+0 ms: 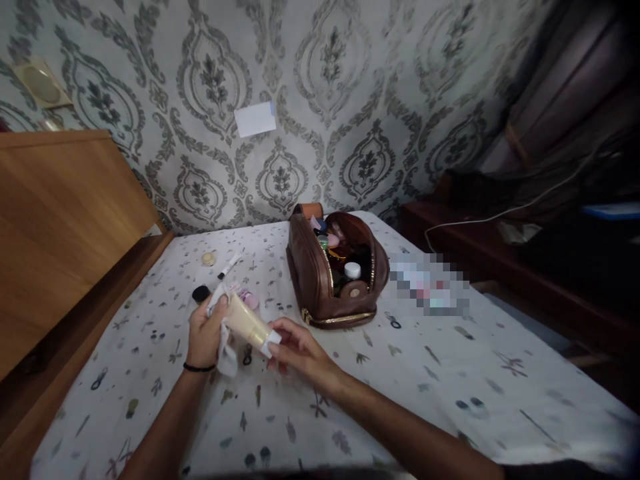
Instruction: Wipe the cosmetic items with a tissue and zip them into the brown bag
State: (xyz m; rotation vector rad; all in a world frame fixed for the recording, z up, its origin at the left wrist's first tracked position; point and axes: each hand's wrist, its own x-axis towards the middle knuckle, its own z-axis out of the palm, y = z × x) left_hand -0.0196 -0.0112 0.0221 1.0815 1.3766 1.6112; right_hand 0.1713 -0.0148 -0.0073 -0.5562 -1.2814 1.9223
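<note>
Your left hand [204, 333] holds a cloth [229, 357] against the tube [249, 325] at its far-left end. Your right hand [303, 351] pinches the cap [271, 344], near-right along the long axis.

Your pale-cream squeeze tube [247, 323] looks like smooth, satiny plastic. That boxy brown bag [307, 272] seems leathery, with shiny gold metal-looking zips [345, 321].

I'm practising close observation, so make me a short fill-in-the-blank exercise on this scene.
The tube has its white cap held by the ____ hand.
The left hand holds a white cloth; the band on its wrist is coloured ____.
The bag is coloured ____.
Unzipped, it stands ____, a white lid showing inside.
Missing words: right; black; brown; open.
</note>
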